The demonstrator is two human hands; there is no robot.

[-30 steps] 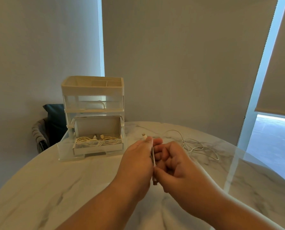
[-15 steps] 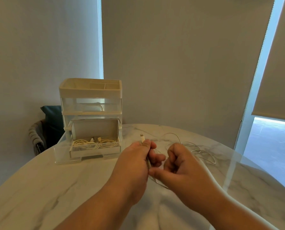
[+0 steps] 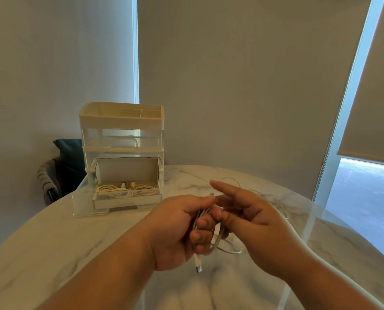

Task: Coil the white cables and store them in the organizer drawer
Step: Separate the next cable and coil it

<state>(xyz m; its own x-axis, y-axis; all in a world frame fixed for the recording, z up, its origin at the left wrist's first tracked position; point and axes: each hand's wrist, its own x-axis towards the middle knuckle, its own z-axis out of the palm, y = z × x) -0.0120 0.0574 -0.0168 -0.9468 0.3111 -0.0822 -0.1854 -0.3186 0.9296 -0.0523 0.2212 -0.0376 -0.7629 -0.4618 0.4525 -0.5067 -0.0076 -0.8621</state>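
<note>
**Cable half-coiled in your left fist, right hand spread beside it**

Your left hand (image 3: 177, 229) is curled tight around the white cable (image 3: 218, 239): several loops bunch between thumb and folded fingers, and one plug end (image 3: 198, 265) hangs straight down out of the bottom of the fist. A small connector tip pokes up just above the grip, by your thumb. Your right hand (image 3: 253, 222) sits just to the right of that grip with fingers splayed, index pointing up and away (it clamps nothing; whether the loops brush its palm, can't tell). A loose loop droops below and right of the fist toward the marble table (image 3: 52, 253), and the rest of the cable trails off behind your right hand, thin and hard to follow.

Up and left of the grip, well apart, stands the organizer (image 3: 121, 139), w/ its bottom drawer (image 3: 126, 198) pulled out toward you. Coiled cables (image 3: 124, 190) already lie inside it, approx. side by side. Behind the organizer, a dark chair (image 3: 61, 166) at the table edge.
</note>
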